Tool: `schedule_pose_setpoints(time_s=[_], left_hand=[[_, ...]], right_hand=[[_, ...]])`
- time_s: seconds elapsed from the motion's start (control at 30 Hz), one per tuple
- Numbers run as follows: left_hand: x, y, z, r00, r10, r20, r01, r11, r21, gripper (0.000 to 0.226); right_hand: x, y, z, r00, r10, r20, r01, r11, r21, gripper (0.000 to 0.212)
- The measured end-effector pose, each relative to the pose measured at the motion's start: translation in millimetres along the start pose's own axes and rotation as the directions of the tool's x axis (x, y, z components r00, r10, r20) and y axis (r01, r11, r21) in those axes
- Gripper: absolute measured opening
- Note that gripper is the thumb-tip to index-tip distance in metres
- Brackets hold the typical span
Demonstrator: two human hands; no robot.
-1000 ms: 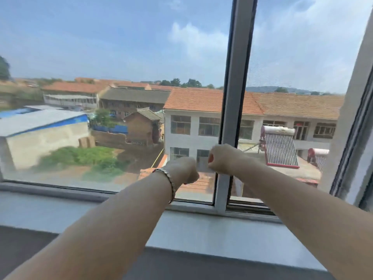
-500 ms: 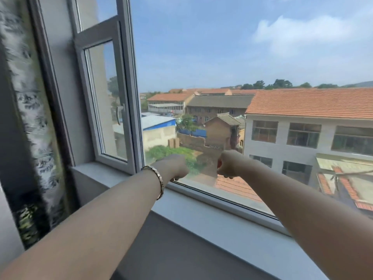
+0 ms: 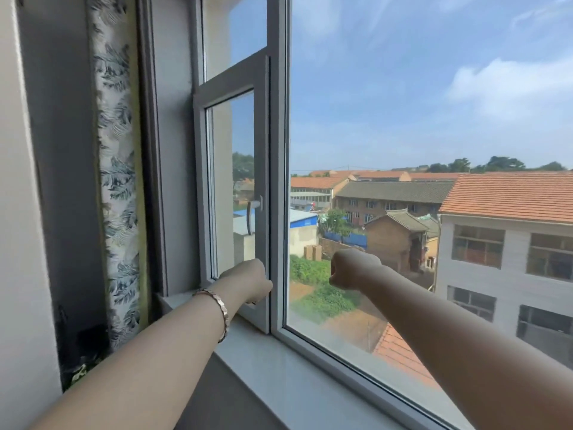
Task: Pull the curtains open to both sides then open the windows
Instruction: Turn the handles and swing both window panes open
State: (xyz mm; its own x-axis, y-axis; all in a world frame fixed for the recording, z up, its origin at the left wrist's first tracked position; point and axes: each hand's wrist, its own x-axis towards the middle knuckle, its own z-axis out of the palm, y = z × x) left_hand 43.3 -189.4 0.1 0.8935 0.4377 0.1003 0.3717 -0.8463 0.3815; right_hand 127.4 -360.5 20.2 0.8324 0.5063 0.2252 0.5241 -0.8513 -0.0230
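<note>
The patterned leaf-print curtain [image 3: 116,187] hangs gathered in a narrow strip at the far left. Beside it is the left window sash [image 3: 262,169], grey-framed, with its handle [image 3: 251,214] pointing down. I cannot tell if the sash is slightly ajar. My left hand [image 3: 249,282], with a bracelet on the wrist, is a closed fist against the sash's lower right corner. My right hand [image 3: 352,268] is also a closed fist, held empty in front of the large fixed pane [image 3: 403,119], apart from the glass.
A grey windowsill [image 3: 279,377] runs below both arms. A vertical mullion [image 3: 279,212] separates the sash from the big pane. The white wall [image 3: 18,243] closes off the left. Rooftops and trees lie outside.
The view has swung left, from the middle mullion to the left sash and curtain. Both fists moved left with it; my left fist now rests at the sash's lower corner.
</note>
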Motion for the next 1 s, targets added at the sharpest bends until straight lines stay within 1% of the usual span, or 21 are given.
schedule_pose_setpoints(time_s=[0.1, 0.17, 0.27, 0.33, 0.43, 0.5, 0.57, 0.63, 0.67, 0.73, 0.8, 0.87, 0.93, 0.97, 1.0], left_hand=[[56.3, -16.1, -1.0, 0.999, -0.027, -0.024, 0.026, 0.999, -0.048, 0.025], [91.0, -23.8, -5.8, 0.999, -0.034, -0.022, 0.032, 0.998, -0.062, 0.022], [144.6, -36.2, -15.6, 0.997, -0.064, -0.044, 0.061, 0.996, -0.066, 0.025], [179.3, -45.8, -19.1, 0.996, -0.074, -0.046, 0.069, 0.993, -0.096, 0.022], [230.8, -60.7, -20.1, 0.992, -0.123, 0.016, 0.124, 0.975, -0.184, 0.021], [264.4, -69.5, -22.8, 0.991, -0.133, 0.014, 0.133, 0.965, -0.228, 0.024], [296.5, -71.8, -26.8, 0.988, -0.145, -0.054, 0.127, 0.96, -0.249, 0.033], [323.9, -69.2, -31.7, 0.973, -0.188, -0.134, 0.14, 0.943, -0.302, 0.051], [343.6, -67.0, -34.5, 0.971, -0.186, -0.148, 0.127, 0.933, -0.337, 0.06], [378.1, -59.7, -38.5, 0.976, -0.135, -0.172, 0.057, 0.916, -0.396, 0.069], [402.9, -52.1, -41.5, 0.976, -0.097, -0.195, -0.013, 0.868, -0.497, 0.07], [422.3, -47.7, -44.3, 0.978, -0.121, -0.169, -0.008, 0.789, -0.614, 0.063], [434.7, -47.4, -44.4, 0.979, -0.17, -0.108, 0.056, 0.745, -0.665, 0.05], [438.3, -48.9, -43.2, 0.982, -0.172, -0.081, 0.072, 0.729, -0.68, 0.044], [442.8, -51.1, -40.9, 0.985, -0.152, -0.078, 0.057, 0.723, -0.688, 0.041]], right_hand=[[67.5, -10.8, 10.1, 0.998, -0.055, -0.005, 0.055, 0.998, 0.009, 0.02], [111.4, -19.7, 11.1, 0.996, -0.094, 0.006, 0.094, 0.995, 0.012, 0.013], [175.0, -40.0, 16.2, 0.991, -0.132, 0.023, 0.132, 0.991, 0.016, 0.019], [210.0, -53.0, 25.9, 0.989, -0.143, 0.034, 0.142, 0.989, 0.031, 0.022], [252.3, -65.4, 46.7, 0.99, -0.134, 0.051, 0.134, 0.991, 0.006, 0.028], [275.0, -69.2, 56.4, 0.993, -0.112, 0.043, 0.113, 0.994, -0.011, 0.03], [296.4, -72.4, 63.9, 0.996, -0.088, 0.021, 0.088, 0.996, -0.01, 0.031], [312.9, -74.8, 70.5, 0.998, -0.057, 0.03, 0.057, 0.998, -0.001, 0.028], [324.5, -77.0, 75.4, 0.999, -0.031, 0.041, 0.03, 1.0, 0.006, 0.026], [340.1, -81.0, 79.8, 0.998, 0.01, 0.068, -0.011, 1.0, 0.013, 0.024], [351.7, -85.4, 79.3, 0.996, 0.048, 0.075, -0.048, 0.999, 0.007, 0.028], [364.1, -90.4, 77.6, 0.994, 0.09, 0.067, -0.091, 0.996, 0.005, 0.029], [372.3, -93.7, 77.0, 0.991, 0.122, 0.06, -0.123, 0.992, 0.012, 0.028], [374.7, -95.4, 77.2, 0.989, 0.137, 0.059, -0.138, 0.99, 0.009, 0.028], [376.3, -96.4, 78.1, 0.987, 0.151, 0.059, -0.152, 0.988, 0.004, 0.028]])
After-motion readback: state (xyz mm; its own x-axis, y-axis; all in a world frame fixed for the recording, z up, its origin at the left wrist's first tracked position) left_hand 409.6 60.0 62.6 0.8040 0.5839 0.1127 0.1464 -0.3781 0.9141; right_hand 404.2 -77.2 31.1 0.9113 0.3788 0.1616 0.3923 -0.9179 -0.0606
